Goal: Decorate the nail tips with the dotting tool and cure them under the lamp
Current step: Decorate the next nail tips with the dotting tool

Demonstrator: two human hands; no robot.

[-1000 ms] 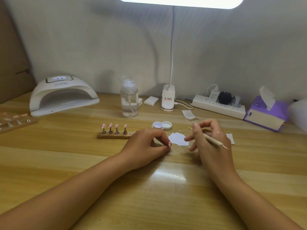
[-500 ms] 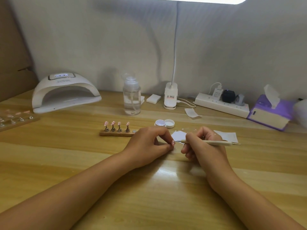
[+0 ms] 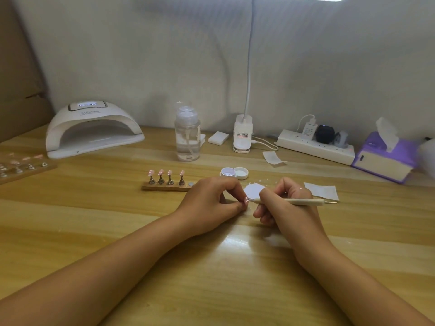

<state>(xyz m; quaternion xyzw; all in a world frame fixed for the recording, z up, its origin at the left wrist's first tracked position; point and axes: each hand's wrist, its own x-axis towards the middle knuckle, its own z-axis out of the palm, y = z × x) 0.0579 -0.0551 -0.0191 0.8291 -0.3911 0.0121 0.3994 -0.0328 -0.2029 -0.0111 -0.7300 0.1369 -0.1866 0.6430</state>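
My left hand (image 3: pixel 211 203) pinches a small pink nail tip (image 3: pixel 246 200) between thumb and forefinger, low over the table. My right hand (image 3: pixel 284 203) grips the wooden dotting tool (image 3: pixel 303 201) like a pen, lying level, its metal point touching the nail tip. A wooden holder (image 3: pixel 164 186) just left of my left hand carries several pink nail tips on metal stands. The white curing lamp (image 3: pixel 94 130) stands at the back left, its opening facing me. An open small jar (image 3: pixel 227 172) and its lid (image 3: pixel 241 172) sit behind my hands beside a white paper scrap (image 3: pixel 253 189).
A clear pump bottle (image 3: pixel 187 137) stands mid-table. A desk lamp base (image 3: pixel 242 135), power strip (image 3: pixel 315 147) and purple tissue box (image 3: pixel 383 158) line the back right. A second tray of nail tips (image 3: pixel 21 164) lies at the far left. A paper piece (image 3: pixel 322 191) lies by my right hand.
My right hand turned the dotting tool from pointing away to the right to lying level, and brought its point onto the nail tip in my left hand. The left hand stayed put.
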